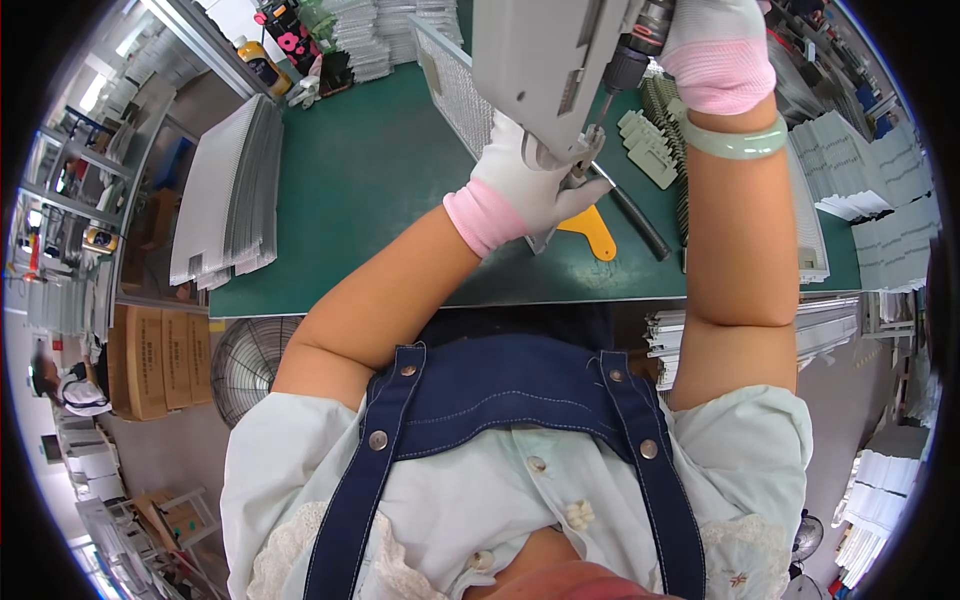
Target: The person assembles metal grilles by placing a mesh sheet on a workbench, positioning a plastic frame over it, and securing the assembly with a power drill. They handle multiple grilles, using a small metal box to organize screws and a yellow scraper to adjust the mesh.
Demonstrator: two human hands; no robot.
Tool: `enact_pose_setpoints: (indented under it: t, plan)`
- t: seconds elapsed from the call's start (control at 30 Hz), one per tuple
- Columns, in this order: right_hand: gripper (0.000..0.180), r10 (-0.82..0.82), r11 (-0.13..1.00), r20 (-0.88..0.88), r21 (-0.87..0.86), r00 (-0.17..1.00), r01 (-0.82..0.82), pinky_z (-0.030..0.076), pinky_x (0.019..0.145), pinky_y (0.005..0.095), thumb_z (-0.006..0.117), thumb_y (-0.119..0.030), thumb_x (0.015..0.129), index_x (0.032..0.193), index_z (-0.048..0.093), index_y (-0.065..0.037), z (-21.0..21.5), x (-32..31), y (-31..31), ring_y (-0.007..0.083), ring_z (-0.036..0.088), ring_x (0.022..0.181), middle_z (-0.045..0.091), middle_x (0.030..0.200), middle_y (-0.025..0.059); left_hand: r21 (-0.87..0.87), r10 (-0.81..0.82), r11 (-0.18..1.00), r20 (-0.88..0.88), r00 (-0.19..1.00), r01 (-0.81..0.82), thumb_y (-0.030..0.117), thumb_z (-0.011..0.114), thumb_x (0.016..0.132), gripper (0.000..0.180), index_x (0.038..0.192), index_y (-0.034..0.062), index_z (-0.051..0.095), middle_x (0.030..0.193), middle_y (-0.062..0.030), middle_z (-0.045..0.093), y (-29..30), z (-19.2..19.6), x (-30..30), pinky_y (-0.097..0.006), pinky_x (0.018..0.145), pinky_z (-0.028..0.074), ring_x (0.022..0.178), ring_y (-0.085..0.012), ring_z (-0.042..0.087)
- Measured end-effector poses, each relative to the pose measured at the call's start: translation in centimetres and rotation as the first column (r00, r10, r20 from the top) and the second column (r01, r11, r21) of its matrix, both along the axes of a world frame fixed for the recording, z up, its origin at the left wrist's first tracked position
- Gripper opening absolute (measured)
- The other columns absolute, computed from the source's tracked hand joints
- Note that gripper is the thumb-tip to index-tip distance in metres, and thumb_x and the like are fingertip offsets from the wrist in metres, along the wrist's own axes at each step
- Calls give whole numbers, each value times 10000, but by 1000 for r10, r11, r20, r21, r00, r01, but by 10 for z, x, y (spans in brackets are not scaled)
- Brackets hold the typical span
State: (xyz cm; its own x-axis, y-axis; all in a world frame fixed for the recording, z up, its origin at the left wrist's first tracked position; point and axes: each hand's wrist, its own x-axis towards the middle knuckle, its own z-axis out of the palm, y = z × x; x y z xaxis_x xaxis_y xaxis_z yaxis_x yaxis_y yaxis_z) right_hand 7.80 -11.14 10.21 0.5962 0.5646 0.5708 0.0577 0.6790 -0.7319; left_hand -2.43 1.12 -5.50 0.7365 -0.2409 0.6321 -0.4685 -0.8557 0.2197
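1. Left hand (pixel 528 185), in a white glove with a pink cuff, sits at upper centre of the frame, its fingers closed around the lower edge of a grey metal housing (pixel 535 55) that stands tilted over the green table (pixel 360 190). If that grip eases, I reckon the housing swings or drops onto the table, since nothing else seems to prop it.

2. Just right of that hand, the bit of the power screwdriver (pixel 630 55) comes down close by the gloved fingers, near the small metal bracket (pixel 570 170) at the housing's corner. A bit that skips off its screw could jab the glove; the fabric looks thin.

3. Right hand (pixel 715 45), at the top right of centre, is wrapped tight around the screwdriver's body, a pale green bangle (pixel 735 142) on the wrist below it. Any lean on the tool would push the housing against the left hand.

4. Below the hands, a yellow plastic piece (pixel 592 230) and a dark hose (pixel 635 220) lie on the table; a falling housing could land on them.

5. Further right, a row of pale green plastic parts (pixel 650 150) lies near the forearm, and a sweep of the elbow might scatter them.
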Motion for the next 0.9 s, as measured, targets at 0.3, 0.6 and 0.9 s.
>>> enact_pose_setpoints:
  t: [0.3,0.6,0.9]
  plan:
    - [282,-12,994,-310,-109,951,-23,608,702,406,573,-224,913,1089,672,-27,-15,54,0,257,713,747,734,912,119,68,-10,998,17,1000,9,500,668,823,512,1123,86,680,885,-145,600,-2,7,11,-594,1100,239,946,-360,560]
    - [279,-19,997,-193,-82,981,3,607,709,385,578,-199,921,1120,656,-19,-12,44,4,232,712,768,729,947,110,78,32,997,-67,997,-27,490,646,836,498,1126,86,680,967,-143,613,-4,6,9,-591,1096,243,980,-362,550]
    - [232,-114,991,-13,-66,993,112,589,708,327,576,-146,930,1093,664,-6,-14,29,8,183,699,765,719,952,93,-42,-20,999,-97,995,16,447,680,810,500,1158,88,663,1216,-189,556,0,1,5,-608,1137,207,1203,-429,447]
